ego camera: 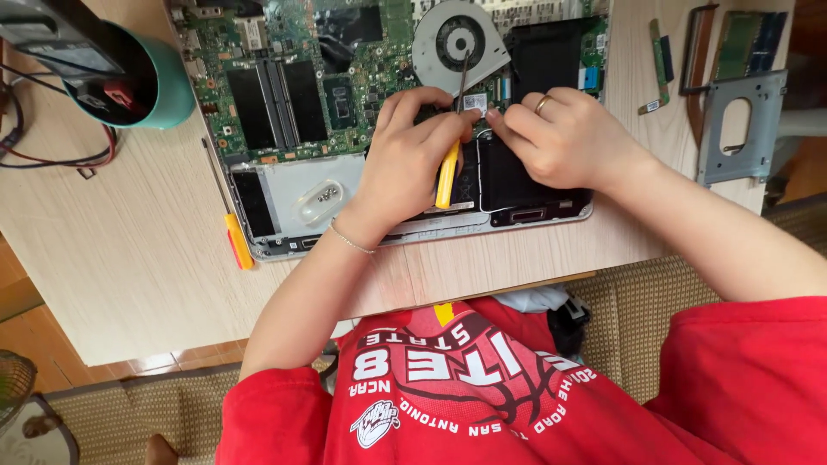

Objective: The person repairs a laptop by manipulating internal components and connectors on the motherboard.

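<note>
Left hand (409, 159) gripped a yellow-handled screwdriver (450, 146), shaft pointing away toward the cooling fan (458, 43). Right hand (564, 138), just beside it, pinched a small part at the open laptop (284, 103) on the counter (129, 258). 1 spare screwdriver (231, 220) lay left.

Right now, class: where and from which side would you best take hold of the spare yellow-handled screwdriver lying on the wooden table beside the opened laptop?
Probably grip the spare yellow-handled screwdriver by its thick yellow handle, coming from the bare wooden table side on its left. The thin shaft points away, and the opened laptop crowds its right side.
</note>
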